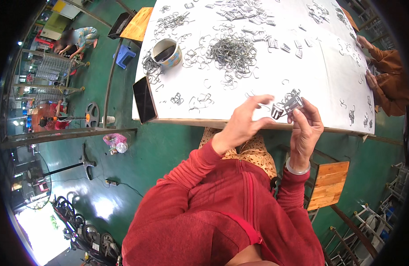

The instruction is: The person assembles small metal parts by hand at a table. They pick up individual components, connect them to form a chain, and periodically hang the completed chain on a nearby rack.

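My right hand [307, 126] pinches a small silver metal buckle [294, 104] between thumb and fingers, just above the table's near edge. My left hand [246, 119] is beside it on the left, thumb and forefinger spread apart with nothing between them. Another shiny metal piece [276, 111] shows between the two hands, touching or close to the held buckle; I cannot tell which. Past the held buckle, partly hidden by it, are some small bent wire hooks [293, 93]. The white-covered table [266, 84] carries a big heap of wire hooks [233, 54] farther off.
A bucket [168, 53] stands at the table's left, with a dark phone [144, 99] at the near left corner. Flat metal buckles [246, 11] lie piled at the far side. Another person's hands [368, 80] rest at the right edge. A wooden stool [328, 184] stands right.
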